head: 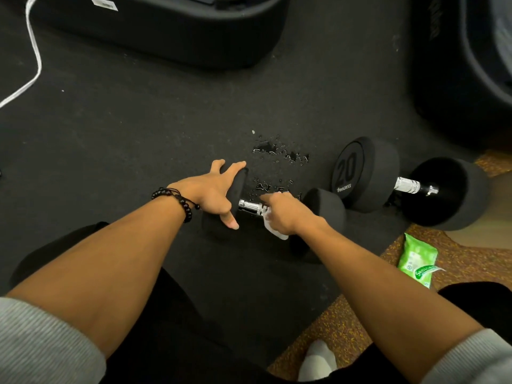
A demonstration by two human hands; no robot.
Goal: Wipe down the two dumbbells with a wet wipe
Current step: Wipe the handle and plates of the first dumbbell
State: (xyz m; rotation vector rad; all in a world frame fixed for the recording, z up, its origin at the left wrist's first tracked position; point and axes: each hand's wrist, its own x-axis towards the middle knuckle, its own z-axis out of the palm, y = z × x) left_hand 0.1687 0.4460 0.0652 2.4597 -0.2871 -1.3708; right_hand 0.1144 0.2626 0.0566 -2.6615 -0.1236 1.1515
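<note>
The work looks to be in its first half. The nearer black rubber-headed dumbbell with a chrome handle [250, 207] lies on the floor in front of the person, and the right hand [288, 214] pinches a crumpled white wet wipe [274, 228] against that handle, fingers curled round it. The left hand [214, 194] lies spread, fingers straight, pressing on the dumbbell's left head to steady it. So the handle is being wiped now; whether the heads of this dumbbell have been done cannot be told from what shows. The second black dumbbell marked 20 [407, 187] lies just beyond on the right, its near head close to the first one's right head, no hand on it, so I judge it is left to do.

The floor is dark speckled rubber matting [124, 134], with a patch of water drops [279, 155] just beyond the first dumbbell. At the lower right the matting gives way to orange-flecked brown flooring [346, 325], where a green packet of wet wipes [417, 260] lies near the second dumbbell. Dark machine bases [166, 37] stand at the top and right edge, and a white cable [34, 51] runs along the left
</note>
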